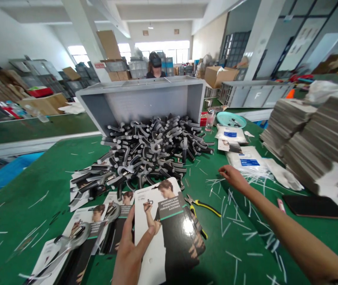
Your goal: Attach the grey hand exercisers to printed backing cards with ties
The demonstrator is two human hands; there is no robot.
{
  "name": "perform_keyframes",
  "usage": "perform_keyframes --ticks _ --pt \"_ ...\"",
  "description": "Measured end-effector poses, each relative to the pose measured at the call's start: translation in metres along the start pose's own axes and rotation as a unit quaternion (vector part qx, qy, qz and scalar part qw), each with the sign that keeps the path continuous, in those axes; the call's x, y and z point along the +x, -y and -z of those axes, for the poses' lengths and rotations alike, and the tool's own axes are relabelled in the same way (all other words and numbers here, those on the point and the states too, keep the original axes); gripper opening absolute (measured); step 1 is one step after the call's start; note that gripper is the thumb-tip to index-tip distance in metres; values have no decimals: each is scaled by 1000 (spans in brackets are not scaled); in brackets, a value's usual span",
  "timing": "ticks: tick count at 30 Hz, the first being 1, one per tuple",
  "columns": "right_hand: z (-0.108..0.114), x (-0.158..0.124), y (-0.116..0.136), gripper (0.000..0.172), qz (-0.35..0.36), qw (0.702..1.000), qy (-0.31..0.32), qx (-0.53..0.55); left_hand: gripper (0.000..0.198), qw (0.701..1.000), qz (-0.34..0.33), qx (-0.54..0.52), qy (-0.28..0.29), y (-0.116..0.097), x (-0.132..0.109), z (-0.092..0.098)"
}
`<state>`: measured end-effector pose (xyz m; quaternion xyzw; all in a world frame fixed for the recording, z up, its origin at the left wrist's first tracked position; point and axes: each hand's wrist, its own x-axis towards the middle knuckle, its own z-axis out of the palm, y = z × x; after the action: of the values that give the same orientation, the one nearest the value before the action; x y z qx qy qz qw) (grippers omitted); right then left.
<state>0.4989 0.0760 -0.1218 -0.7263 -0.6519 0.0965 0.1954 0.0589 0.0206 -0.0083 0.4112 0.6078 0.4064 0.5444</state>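
My left hand [135, 247] grips a printed packaging card [169, 233] for an adjustable grip strengthener, thumb across its front and fingers behind. Out to the right, my right hand [231, 176] has its fingers curled together over loose white cable ties [255, 174]; whether anything is pinched in them is too small to tell. Yellow-and-black cutting pliers [206, 206] lie just right of the card, which covers part of them. To its left are cards with hand grips [81, 235] fastened on. Behind the card rises a heap of grey-and-black hand grips [154, 146].
A grey crate [154, 101] lies tipped on its side behind the heap. At right are plastic bags [247, 158], a stack of cardboard sheets [320, 134], a dark flat case [314, 206] and a turquoise dish [231, 118]. Scraps of tie litter the green table. A person sits beyond the crate.
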Motion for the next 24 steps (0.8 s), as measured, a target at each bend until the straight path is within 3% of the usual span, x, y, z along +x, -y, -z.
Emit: perform_keyframes --ticks 4,8,16,20,22,24 --pt "4 -4 -15 22 3 999 53 5 82 1000 5 -1 -3 1 2 0" --pt "-3 -1 -14 25 -12 997 82 11 82 1000 6 -1 -13 -2 -1 -1" --pt "13 18 -2 26 -92 988 50 109 84 999 13 -24 -22 -10 -6 -5" --pt "29 13 20 30 -106 968 41 223 80 999 26 -20 0 -2 -4 -2" --pt "41 8 42 34 -96 950 47 293 71 999 -16 31 -18 1 -2 2" --pt "54 0 74 35 -78 928 64 358 62 981 -139 119 -62 0 -1 8"
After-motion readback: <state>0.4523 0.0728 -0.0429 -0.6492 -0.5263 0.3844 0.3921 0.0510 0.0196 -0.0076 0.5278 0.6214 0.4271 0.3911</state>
